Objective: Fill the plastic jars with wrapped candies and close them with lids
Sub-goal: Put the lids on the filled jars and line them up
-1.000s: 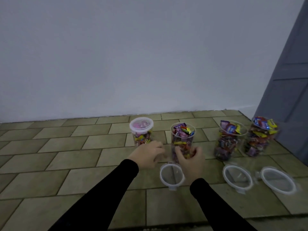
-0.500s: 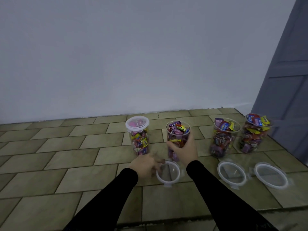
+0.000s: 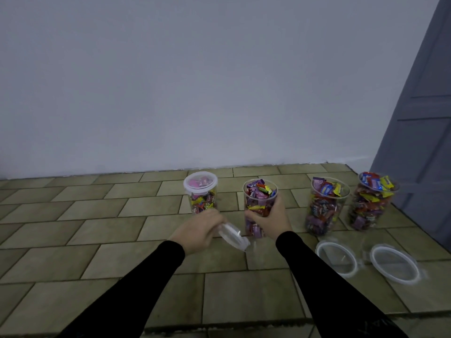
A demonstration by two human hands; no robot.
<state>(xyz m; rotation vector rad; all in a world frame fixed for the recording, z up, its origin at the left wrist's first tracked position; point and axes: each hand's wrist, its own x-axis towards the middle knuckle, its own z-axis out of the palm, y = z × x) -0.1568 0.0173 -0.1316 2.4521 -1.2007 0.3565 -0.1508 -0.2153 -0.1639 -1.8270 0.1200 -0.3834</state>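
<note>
Your jars (image 3: 260,203) are clear, smooth plastic, and the candies (image 3: 327,191) inside wear glossy, crinkled wrappers. The lid (image 3: 233,236) you hold is thin see-through plastic with a whitish rim, like the lids (image 3: 338,261) lying on the matt, slightly mottled tiles (image 3: 244,293). Your sleeves (image 3: 146,276) are plain black matt cloth.
</note>
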